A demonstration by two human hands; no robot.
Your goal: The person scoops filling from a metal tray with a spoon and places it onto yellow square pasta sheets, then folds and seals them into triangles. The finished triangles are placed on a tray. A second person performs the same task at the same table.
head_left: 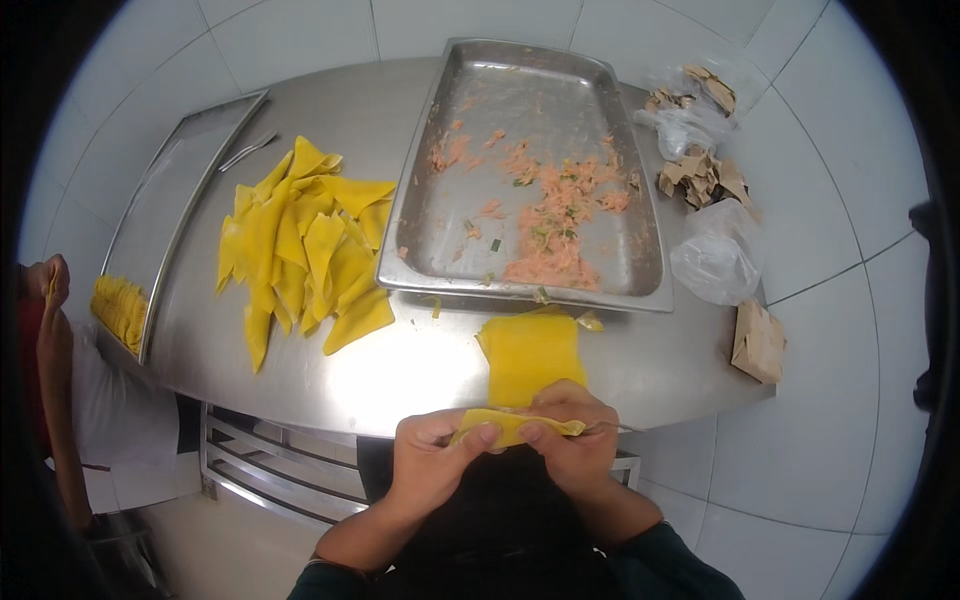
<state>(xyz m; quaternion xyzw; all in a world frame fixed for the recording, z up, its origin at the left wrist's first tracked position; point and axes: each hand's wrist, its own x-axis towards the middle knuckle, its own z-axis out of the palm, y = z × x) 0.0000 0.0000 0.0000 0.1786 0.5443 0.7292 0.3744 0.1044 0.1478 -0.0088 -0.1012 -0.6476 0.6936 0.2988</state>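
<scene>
Between both hands, just off the near table edge, is a folded yellow dough wrapper. My left hand pinches its left end with thumb and fingers. My right hand grips the right end, thumb pressed on the fold. A thin grey handle pokes out beside the right hand; its other end is hidden. Just beyond the hands lies a stack of square yellow wrappers. Behind it stands a deep steel pan with pinkish shredded filling flecked with green. Whatever lies inside the folded wrapper cannot be seen.
Loose yellow wrappers heap left of the pan. A fork lies near a long tray holding yellow folded pieces. Plastic bags, torn brown paper and a wrapped block line the right. Another person's arm shows far left.
</scene>
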